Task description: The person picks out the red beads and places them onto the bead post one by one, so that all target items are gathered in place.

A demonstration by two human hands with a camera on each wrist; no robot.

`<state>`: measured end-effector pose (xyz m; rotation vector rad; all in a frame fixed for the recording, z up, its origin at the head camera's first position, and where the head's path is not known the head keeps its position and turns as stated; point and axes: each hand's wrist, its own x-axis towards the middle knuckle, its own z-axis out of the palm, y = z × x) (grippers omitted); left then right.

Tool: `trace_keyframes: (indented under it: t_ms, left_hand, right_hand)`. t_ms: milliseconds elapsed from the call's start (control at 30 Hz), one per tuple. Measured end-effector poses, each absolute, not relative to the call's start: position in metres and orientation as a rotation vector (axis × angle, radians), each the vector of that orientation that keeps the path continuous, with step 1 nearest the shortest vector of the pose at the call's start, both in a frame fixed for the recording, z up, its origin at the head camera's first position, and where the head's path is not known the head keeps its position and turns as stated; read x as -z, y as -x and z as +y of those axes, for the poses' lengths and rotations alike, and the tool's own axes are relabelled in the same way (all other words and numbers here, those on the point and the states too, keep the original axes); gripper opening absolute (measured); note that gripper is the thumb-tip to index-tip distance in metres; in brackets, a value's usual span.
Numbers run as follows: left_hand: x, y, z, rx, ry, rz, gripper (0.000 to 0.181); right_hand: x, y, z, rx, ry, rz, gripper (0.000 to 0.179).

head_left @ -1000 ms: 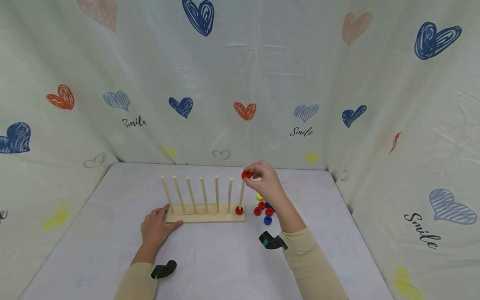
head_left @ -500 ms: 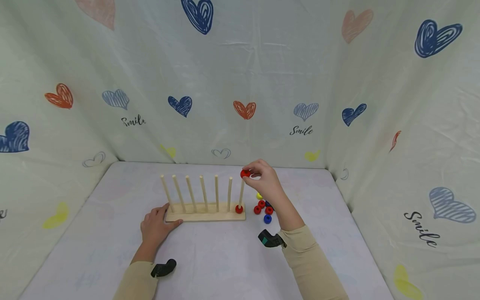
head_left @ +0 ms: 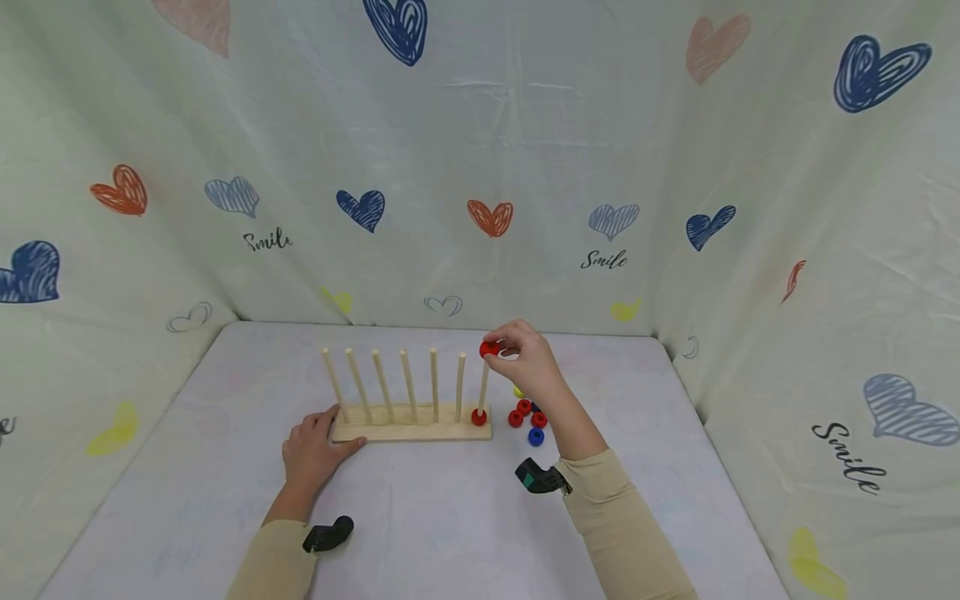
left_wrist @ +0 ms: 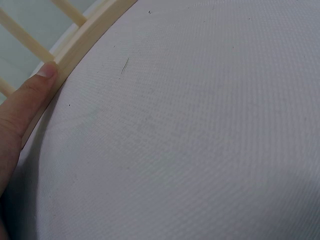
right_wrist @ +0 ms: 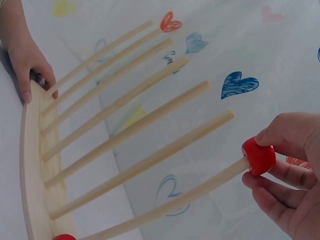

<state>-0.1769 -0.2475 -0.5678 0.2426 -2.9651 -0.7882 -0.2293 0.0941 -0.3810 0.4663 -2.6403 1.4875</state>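
A wooden peg rack [head_left: 420, 432] with a row of upright pegs stands on the table. My left hand [head_left: 309, 454] grips its left end, the thumb [left_wrist: 47, 70] on the front edge and the fingers round the back. My right hand [head_left: 528, 365] pinches a red bead [right_wrist: 260, 156] between thumb and fingertips at the tip of the rightmost peg [right_wrist: 200, 189]. In the right wrist view the peg's end meets the bead's hole. A second red bead [head_left: 478, 417] sits at the foot of that same peg.
Right of the rack lies a loose group of beads: red ones [head_left: 516, 418], a blue one [head_left: 536, 437] in front, a yellow one [head_left: 518, 391] behind, partly hidden by the right hand. A heart-printed curtain [head_left: 555, 150] hangs around the table [head_left: 420, 525].
My right hand and its red bead shift very slightly left at the rightmost peg's top. My left hand keeps its hold on the rack's end. The view tilts slightly.
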Motion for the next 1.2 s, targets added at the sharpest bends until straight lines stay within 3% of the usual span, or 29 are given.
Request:
trace_keyframes:
  t_ms: [1200]
  left_hand:
    - [0.5659,0.1754,-0.2462,0.792,-0.238,-2.953,0.090]
  right_hand:
    - [0.3831,0.2294,0.0933,-1.424,-0.469,-2.692,0.020]
